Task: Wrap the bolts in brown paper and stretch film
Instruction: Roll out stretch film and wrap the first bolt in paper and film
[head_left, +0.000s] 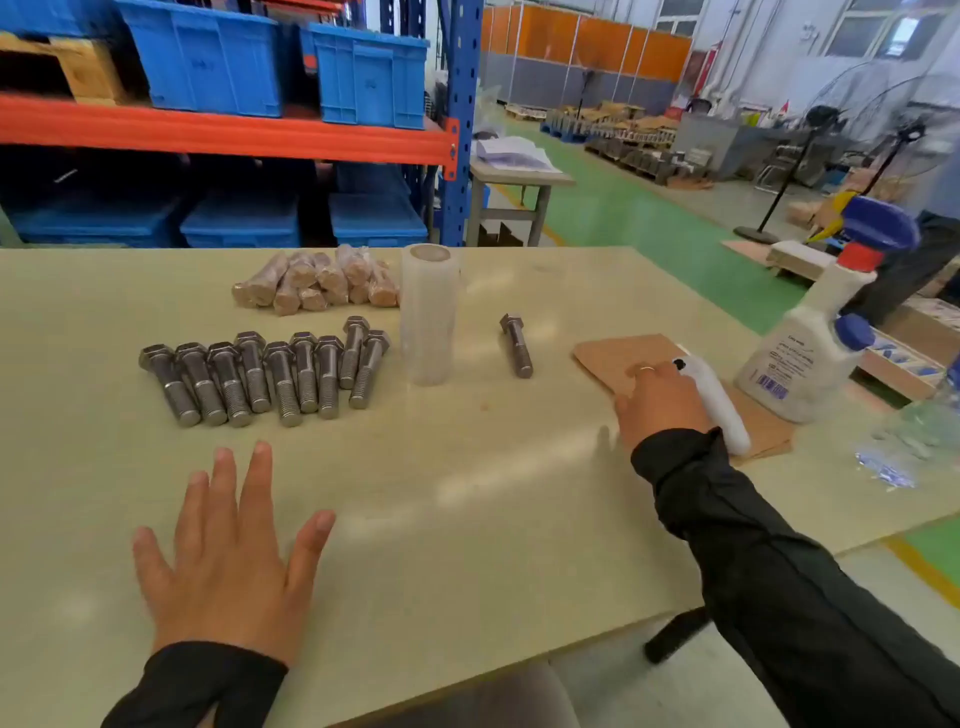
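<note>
Several bare steel bolts (265, 376) lie in a row on the left of the beige table (467, 519). One single bolt (517, 345) lies apart, right of an upright roll of stretch film (430, 314). Behind the row sits a pile of wrapped bolts (317, 283). A stack of brown paper sheets (623, 358) lies at the right. My right hand (657, 402) rests on the paper, fingers on the top sheet, beside a white marker-like cylinder (719, 408). My left hand (234, 556) hovers flat over the table's near left, fingers spread, holding nothing.
A white spray bottle (810, 358) with a blue and red trigger stands right of the paper. Crumpled clear film (904, 447) lies at the table's right edge. Blue bins (363, 78) fill a rack behind the table. A person in dark trousers (924, 260) stands far right.
</note>
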